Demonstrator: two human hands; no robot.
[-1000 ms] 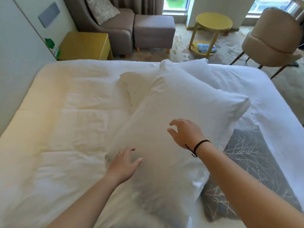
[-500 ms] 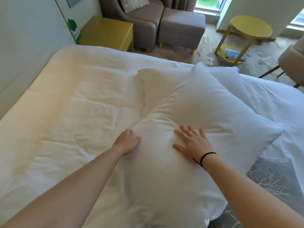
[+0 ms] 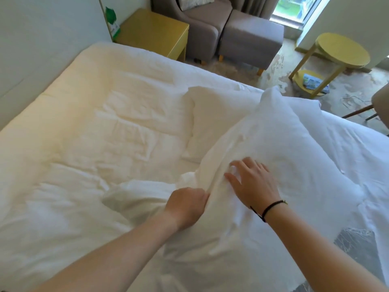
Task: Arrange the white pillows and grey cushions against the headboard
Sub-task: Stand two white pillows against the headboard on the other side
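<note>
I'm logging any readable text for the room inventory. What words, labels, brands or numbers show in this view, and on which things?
No text can be read here.
Green and white card standing on the yellow bedside table: printed, too small and blurred to read.
Blue and green packet on the lower shelf of the round yellow table: print too blurred to read.
White pillow and grey cushion: no lettering visible.

The grey cushion (image 3: 355, 243) is mostly hidden under the top white pillow (image 3: 280, 157). The left hand (image 3: 186, 205) has its fingertips buried in the pillow's edge.
</note>
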